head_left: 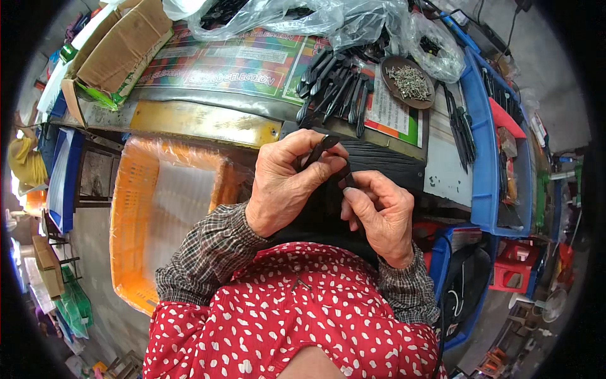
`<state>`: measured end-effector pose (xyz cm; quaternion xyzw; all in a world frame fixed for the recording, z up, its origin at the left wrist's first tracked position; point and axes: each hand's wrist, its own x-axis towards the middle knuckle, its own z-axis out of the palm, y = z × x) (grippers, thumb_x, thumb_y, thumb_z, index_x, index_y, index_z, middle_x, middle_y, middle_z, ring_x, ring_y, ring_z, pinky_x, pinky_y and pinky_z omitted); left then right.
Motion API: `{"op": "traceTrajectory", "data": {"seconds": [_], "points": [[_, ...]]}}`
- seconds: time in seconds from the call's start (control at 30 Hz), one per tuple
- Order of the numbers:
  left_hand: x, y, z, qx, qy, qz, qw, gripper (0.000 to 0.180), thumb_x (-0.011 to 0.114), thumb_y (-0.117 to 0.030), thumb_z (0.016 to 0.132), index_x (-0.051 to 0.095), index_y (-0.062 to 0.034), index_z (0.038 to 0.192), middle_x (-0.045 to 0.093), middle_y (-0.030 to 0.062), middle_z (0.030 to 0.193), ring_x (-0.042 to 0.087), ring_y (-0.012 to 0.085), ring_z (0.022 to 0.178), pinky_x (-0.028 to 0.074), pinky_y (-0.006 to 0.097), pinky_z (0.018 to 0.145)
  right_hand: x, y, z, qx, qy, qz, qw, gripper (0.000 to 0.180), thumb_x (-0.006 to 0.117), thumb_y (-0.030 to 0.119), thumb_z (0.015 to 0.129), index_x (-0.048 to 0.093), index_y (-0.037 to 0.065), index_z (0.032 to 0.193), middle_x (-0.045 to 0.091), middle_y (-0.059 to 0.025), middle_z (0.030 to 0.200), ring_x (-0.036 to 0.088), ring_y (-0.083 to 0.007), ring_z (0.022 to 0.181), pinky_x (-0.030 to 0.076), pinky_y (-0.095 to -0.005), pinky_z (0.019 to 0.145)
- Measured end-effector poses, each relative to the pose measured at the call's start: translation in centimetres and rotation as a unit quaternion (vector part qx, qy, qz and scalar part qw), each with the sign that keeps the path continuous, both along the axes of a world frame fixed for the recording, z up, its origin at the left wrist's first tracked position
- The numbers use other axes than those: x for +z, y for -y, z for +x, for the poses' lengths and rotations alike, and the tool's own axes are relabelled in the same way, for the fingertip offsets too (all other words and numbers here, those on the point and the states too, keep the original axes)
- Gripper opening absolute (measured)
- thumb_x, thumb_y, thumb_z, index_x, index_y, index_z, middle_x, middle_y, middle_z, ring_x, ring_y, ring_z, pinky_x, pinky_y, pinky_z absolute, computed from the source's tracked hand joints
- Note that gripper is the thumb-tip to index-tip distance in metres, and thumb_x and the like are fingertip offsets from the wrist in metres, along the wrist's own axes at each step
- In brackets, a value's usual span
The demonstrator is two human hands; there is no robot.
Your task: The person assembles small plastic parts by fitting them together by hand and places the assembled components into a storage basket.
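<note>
My left hand [291,180] pinches a slim black part [326,145] between thumb and fingers. Just to the right and nearer me, my right hand [382,215] grips a black piece [346,180] between thumb and curled forefinger. Whether the two are one part or separate is hidden by the fingers. Both hands are raised above my lap, at the table's near edge. Beyond them lies a heap of black handle-shaped parts [341,91]. A round brown dish [425,100] at the right holds many small metal pins or screws [407,78].
An orange crate [120,221] lined with clear plastic stands at the left. A cardboard box [123,41] and clear plastic bags [271,24] occupy the table's far side. Long black parts [459,129] lie beside a blue bin [483,183] on the right. Below is a black bag [468,284].
</note>
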<state>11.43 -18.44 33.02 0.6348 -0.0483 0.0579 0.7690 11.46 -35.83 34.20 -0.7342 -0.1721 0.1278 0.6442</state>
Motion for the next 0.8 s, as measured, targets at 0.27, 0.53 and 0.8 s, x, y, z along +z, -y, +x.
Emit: {"op": "traceTrajectory", "data": {"seconds": [0.27,0.53,0.8], "points": [[-0.5,-0.1,-0.2,-0.007,-0.001,-0.034,0.999,0.012,0.063,0.003,0.082,0.065,0.0017,0.095,0.063,0.0012,0.085,0.057,0.0046,0.077,0.048,0.019,0.068,-0.6,-0.1,0.0,0.014,-0.027,0.022,0.999,0.015,0.056,0.009,0.091,0.058,-0.004,0.097,0.058,-0.002,0.062,0.052,-0.0039,0.05,0.041,-0.0173,0.045],[-0.3,-0.2,-0.5,-0.002,-0.024,-0.01,1.0,0.013,0.062,0.004,0.082,0.065,0.0035,0.095,0.064,0.001,0.083,0.058,0.0049,0.076,0.048,0.02,0.067,-0.7,-0.2,-0.3,0.022,-0.043,0.019,0.999,0.017,0.056,0.008,0.091,0.057,-0.006,0.099,0.059,-0.0039,0.064,0.052,-0.0051,0.051,0.042,-0.0175,0.045],[-0.6,-0.3,-0.7,0.012,-0.029,0.049,0.998,0.012,0.062,0.0,0.082,0.065,0.004,0.093,0.065,0.0006,0.078,0.056,0.0038,0.072,0.047,0.02,0.064,-1.2,-0.5,0.1,0.012,0.027,-0.03,0.999,0.016,0.06,0.011,0.089,0.06,-0.004,0.095,0.058,-0.0024,0.068,0.053,-0.0039,0.058,0.043,-0.0184,0.052]]}}
